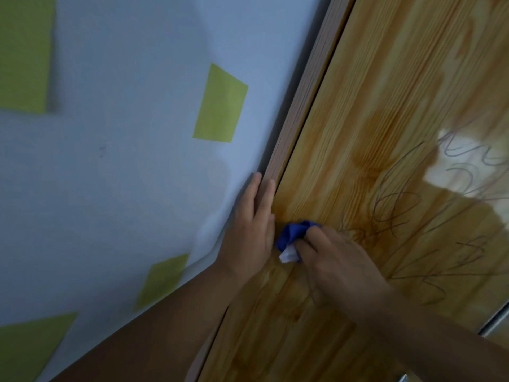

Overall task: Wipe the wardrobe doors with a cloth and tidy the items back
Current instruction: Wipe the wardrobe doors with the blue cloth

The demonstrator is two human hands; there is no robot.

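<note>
At centre frame the right hand (333, 260) pinches a bunched blue cloth (293, 234) against the glossy pine-look wardrobe door (358, 119). The left hand (252, 227) lies just beside it, fingers straight along the door's edge. Pen scribbles (407, 216) spread to the right. Rubbing with so small a wad may only smear them, or the knuckles may drag across the finish.

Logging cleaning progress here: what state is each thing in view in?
Wardrobe door: scribbled with dark lines, glossy.
Blue cloth: bunched up, pressed against the door.
Right hand: grips the cloth.
Left hand: fingers straight, resting flat along the door's edge.
Wall: bears green rectangles.
</note>
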